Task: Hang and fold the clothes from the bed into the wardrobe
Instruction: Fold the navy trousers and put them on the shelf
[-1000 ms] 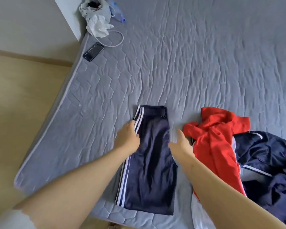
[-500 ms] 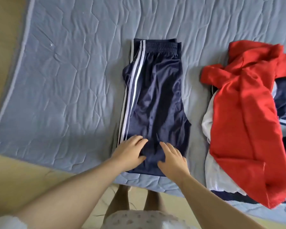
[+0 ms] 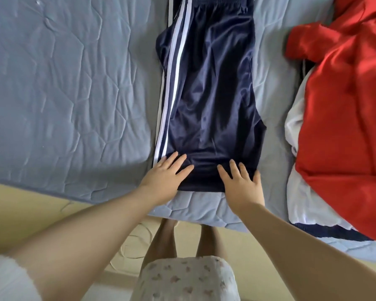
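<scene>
Navy shorts [image 3: 211, 94] lie flat on the bed [image 3: 74, 94] by its near edge. We've got our left hand [image 3: 163, 177] on the striped corner of the near hem and our right hand [image 3: 243, 183] on the other corner, fingers spread, pressing flat, pinching nothing. White stripes [image 3: 172, 72] run up the left side to the far waistband [image 3: 215, 1]. Off to the right, apart from the shorts, a red top [image 3: 345, 105] is heaped over something white [image 3: 300, 192].

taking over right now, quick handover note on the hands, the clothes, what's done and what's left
Left hand and right hand: both flat, fingers straight, pressing the near end of the navy striped pants.
Pants lie folded lengthwise on the bed; red garment heaped to their right, over white cloth.
Done: lengthwise fold. Left: fold shorter, sort the heap, stow all in the wardrobe.
</scene>
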`<action>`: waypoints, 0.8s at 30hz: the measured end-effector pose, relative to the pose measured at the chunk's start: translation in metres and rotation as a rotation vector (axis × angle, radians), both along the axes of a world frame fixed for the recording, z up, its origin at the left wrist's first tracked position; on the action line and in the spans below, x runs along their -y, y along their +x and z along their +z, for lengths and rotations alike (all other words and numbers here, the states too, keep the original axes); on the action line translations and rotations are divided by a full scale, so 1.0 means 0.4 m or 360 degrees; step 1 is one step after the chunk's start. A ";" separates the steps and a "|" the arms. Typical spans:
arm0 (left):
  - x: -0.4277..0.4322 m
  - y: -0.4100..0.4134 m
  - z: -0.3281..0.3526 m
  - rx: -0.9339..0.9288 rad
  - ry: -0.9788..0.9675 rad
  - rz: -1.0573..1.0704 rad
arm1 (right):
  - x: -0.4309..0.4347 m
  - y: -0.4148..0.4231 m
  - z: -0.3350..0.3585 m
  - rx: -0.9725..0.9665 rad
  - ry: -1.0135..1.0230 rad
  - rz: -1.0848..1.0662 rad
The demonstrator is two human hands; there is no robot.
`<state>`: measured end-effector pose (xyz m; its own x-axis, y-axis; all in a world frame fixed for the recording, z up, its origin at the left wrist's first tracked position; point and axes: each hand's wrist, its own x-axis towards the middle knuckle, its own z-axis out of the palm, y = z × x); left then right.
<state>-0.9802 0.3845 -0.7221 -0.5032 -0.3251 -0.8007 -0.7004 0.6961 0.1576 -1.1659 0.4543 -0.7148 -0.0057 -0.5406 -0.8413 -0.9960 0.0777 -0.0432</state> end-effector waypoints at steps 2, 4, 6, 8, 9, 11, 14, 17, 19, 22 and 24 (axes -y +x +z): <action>0.007 0.003 0.026 0.0021 0.0140 0.0034 | 0.002 -0.006 0.021 0.0066 0.0039 -0.0041; 0.009 0.007 0.059 0.0021 0.0318 0.0146 | -0.001 -0.008 0.051 0.0144 0.0077 -0.0106; 0.006 0.011 0.101 0.0054 0.0543 0.0304 | -0.017 -0.006 0.089 0.0244 0.0178 -0.0160; -0.002 0.012 0.150 0.0121 0.0739 0.0457 | -0.040 0.001 0.130 0.0351 0.0384 -0.0187; -0.009 0.015 0.173 0.0162 0.0836 0.0526 | -0.051 0.007 0.152 0.0410 0.0499 -0.0188; -0.026 0.020 0.215 0.0306 0.1023 0.0643 | -0.064 0.018 0.192 0.0529 0.0706 -0.0169; -0.039 0.021 0.258 0.0548 0.1169 0.0769 | -0.058 0.021 0.252 0.0643 0.0891 -0.0120; 0.003 -0.002 0.302 0.0637 0.1177 0.0802 | -0.023 0.001 0.288 0.0649 0.0913 -0.0111; 0.055 -0.021 0.316 0.0639 0.1178 0.0857 | 0.021 -0.024 0.297 0.0606 0.0868 -0.0116; 0.156 -0.064 0.333 0.0583 0.1083 0.0732 | 0.110 -0.063 0.307 0.0560 0.0754 -0.0077; 0.233 -0.097 0.349 0.0519 0.0918 0.0487 | 0.179 -0.089 0.313 0.0528 0.0670 -0.0079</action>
<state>-1.0191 0.2913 -0.5825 -0.1639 0.1060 -0.9808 -0.9243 0.3308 0.1903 -1.2016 0.3828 -0.5898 0.2805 -0.1621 -0.9461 -0.9288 0.2028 -0.3101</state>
